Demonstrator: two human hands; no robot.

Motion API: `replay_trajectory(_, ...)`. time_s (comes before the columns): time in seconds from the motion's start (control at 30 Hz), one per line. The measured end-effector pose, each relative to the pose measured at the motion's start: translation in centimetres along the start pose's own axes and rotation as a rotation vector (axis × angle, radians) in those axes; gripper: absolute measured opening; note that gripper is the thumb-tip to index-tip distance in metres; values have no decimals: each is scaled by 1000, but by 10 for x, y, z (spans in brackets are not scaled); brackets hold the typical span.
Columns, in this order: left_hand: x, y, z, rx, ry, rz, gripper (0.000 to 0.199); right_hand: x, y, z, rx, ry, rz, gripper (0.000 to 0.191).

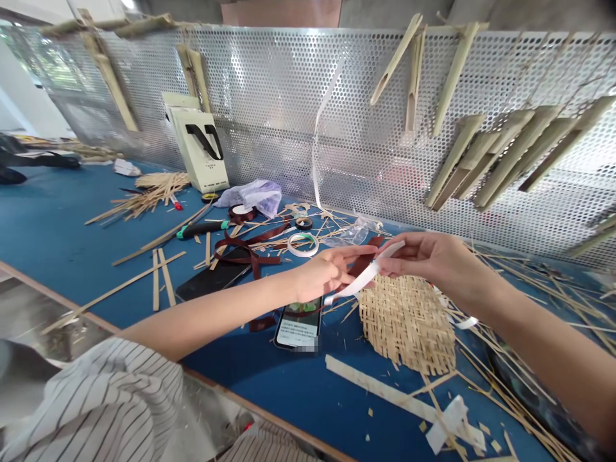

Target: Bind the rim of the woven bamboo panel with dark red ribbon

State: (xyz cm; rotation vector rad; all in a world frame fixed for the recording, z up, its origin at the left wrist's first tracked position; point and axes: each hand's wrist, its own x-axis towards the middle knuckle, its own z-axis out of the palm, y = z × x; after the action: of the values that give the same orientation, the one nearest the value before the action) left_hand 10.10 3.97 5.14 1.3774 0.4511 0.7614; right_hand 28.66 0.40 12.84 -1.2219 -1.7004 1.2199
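Both hands meet above the blue table. My left hand [323, 274] has its fingers on a dark brown ribbon [362, 264]. My right hand [423, 253] pinches a white strip [359, 282], which curves down to the left in front of the ribbon. Just below my right hand lies a round woven bamboo mat [409, 324] with an uneven edge. Under my left hand rests a lit phone [299, 327]. A white tape roll [303, 244] sits behind my left wrist.
Loose bamboo strips [524, 391] lie at the right, more at the left. A green-black tool [202, 229], a dark tablet [214, 279] and a cream bag [199, 151] stand or lie left. A perforated metal screen [289, 109] rises behind.
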Motion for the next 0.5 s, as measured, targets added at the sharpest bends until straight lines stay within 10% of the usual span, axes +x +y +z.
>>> replay_trajectory(0.2, 5, 1, -2, -269, -93, -69, 70, -1, -5, -10, -24, -163, 45, 15)
replay_trajectory(0.5, 7, -4, 0, -378, -150, -73, 73, 6, 13, -1, -6, -66, 71, 15)
